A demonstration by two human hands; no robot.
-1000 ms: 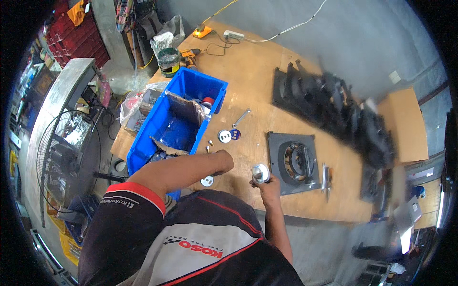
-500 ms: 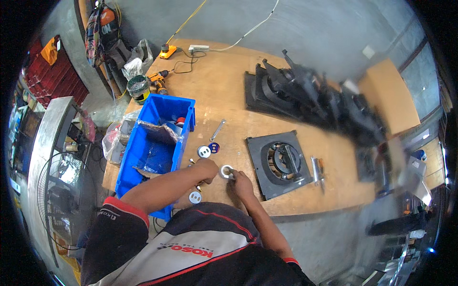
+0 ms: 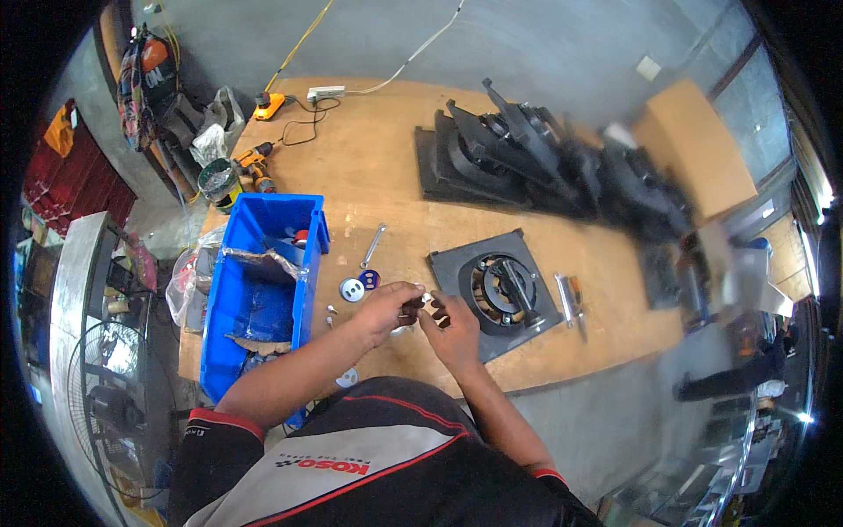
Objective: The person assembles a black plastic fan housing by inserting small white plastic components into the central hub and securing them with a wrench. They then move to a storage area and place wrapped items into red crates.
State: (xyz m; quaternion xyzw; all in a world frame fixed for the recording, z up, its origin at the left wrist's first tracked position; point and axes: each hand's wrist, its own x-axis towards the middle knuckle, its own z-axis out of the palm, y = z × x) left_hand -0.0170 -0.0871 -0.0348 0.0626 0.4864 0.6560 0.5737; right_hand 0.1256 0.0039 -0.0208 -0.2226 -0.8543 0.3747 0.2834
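Note:
Above the front of the wooden table, my left hand (image 3: 392, 312) and my right hand (image 3: 454, 334) meet fingertip to fingertip. Between them they pinch a small whitish piece (image 3: 427, 299), too small to name. Left of my hands lie a white slotted disc (image 3: 351, 290), a dark blue slotted disc (image 3: 370, 279) and a small pale fitting (image 3: 331, 309). Another pale disc (image 3: 347, 378) is partly hidden by my left arm and shirt. Just right of my hands, a square black part with a round vented centre (image 3: 450, 270) lies flat, a dark handle-like piece across it.
A blue bin (image 3: 309, 303) stands at the left edge. Wrenches (image 3: 374, 247) (image 3: 563, 297) lie either side of the black part. A cordless drill (image 3: 257, 167), bucket (image 3: 230, 195) and charger (image 3: 270, 107) sit far left. Stacked black parts (image 3: 536, 167) and a cardboard box (image 3: 702, 149) fill the far right.
Both hands have come together, the left moving right and up towards the right hand. A small whitish piece now shows between the fingertips. The pale ring beside my right hand is no longer clearly visible.

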